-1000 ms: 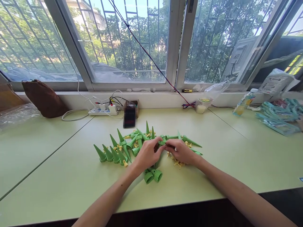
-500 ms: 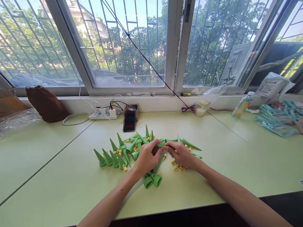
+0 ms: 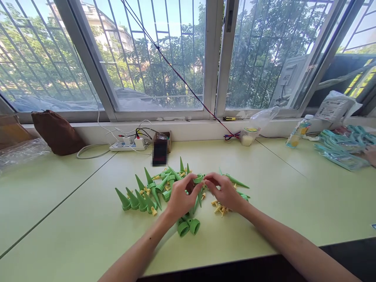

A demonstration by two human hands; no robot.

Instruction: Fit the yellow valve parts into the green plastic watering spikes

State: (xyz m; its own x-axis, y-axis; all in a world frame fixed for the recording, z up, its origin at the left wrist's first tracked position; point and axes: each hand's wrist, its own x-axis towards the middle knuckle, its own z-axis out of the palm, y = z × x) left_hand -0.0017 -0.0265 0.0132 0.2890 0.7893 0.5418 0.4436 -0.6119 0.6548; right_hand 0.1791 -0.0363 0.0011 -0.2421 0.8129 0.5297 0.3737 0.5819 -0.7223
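My left hand [image 3: 182, 194] is closed around a green plastic watering spike [image 3: 198, 179], its open ring end up. Close beside that ring, my right hand [image 3: 225, 190] pinches a small pale yellow plastic piece [image 3: 205, 182], mostly hidden by the fingertips. Below my right hand lies a pile of small yellow valve pieces [image 3: 221, 209]. Several green spikes [image 3: 142, 200] stand points up in a row at the left, and more lie heaped behind my hands. Two green spikes [image 3: 194, 226] lie near me with their open ends facing my way.
A power strip [image 3: 127, 146], a small cardboard box [image 3: 166, 140] and a blurred dark device [image 3: 160, 152] sit near the window. A brown bag [image 3: 57, 132] stands at left. Further right are a jar [image 3: 247, 136], a bottle [image 3: 299, 132], teal bagged items [image 3: 340, 147] and another person's hand [image 3: 371, 155].
My right fingers have opened out slightly from the ring, and the pale yellow piece shows between them. Another person's hand has come in at the right edge. The view has shifted slightly.
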